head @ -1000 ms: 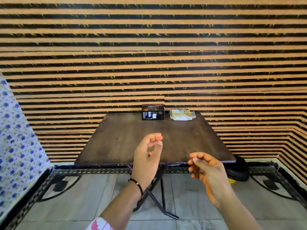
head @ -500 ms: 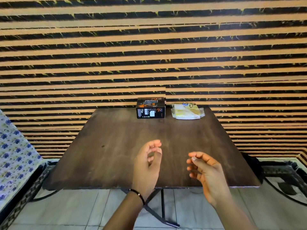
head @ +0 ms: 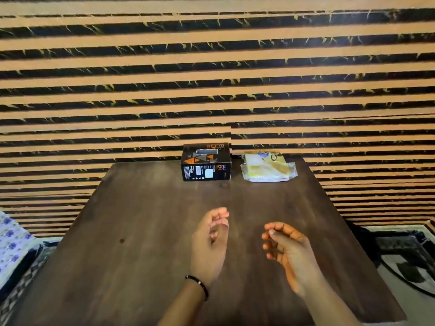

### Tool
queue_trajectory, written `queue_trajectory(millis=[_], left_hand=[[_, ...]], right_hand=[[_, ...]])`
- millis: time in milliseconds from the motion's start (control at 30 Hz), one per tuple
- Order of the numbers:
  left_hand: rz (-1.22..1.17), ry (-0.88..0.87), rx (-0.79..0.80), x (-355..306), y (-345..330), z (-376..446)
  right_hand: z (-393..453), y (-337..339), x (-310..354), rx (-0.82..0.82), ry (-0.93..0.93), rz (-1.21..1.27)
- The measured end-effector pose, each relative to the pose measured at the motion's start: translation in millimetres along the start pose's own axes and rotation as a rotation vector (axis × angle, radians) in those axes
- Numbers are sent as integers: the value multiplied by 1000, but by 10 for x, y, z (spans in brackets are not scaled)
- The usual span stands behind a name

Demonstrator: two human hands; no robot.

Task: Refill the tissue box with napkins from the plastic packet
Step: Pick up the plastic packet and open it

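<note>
Dark wooden table [head: 146, 231], set against a striped wall. At its far edge, black box [head: 206, 162] and, just to its right and apart from it, clear plastic packet [head: 268, 168] of napkins.

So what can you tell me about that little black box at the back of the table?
The black cardboard box with orange triangles stands on its base at the far edge of the dark wooden table, in front of the striped wall. Its top has a pale slot; its front carries small white print and labels. Nothing touches it: the clear plastic packet lies apart on its right, both hands well short.
</note>
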State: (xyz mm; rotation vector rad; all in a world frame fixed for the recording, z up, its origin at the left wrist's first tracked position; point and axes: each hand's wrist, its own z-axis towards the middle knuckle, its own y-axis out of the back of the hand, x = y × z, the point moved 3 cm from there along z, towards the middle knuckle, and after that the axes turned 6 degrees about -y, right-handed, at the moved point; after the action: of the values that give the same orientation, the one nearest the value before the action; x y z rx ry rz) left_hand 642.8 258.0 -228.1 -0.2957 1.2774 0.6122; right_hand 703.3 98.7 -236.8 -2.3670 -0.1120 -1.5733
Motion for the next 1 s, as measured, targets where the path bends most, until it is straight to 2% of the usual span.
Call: queue_trajectory(millis=[300,567,733,867,1000], left_hand=[[70,24,123,402,51,621],[71,83,157,661,-381,1010],[28,238,94,986,-783,1342],[-25,479,81,1343,-1202,1597],[84,570,111,1624,-1541,1851]], right_hand=[[510,-58,20,-121,-19,88],[1033,302,129,-174,-72,93],[1642,666,237,-174,-147,123],[2275,990,237,-210,-250,190],[2825,1156,220,-264,-242,132]])
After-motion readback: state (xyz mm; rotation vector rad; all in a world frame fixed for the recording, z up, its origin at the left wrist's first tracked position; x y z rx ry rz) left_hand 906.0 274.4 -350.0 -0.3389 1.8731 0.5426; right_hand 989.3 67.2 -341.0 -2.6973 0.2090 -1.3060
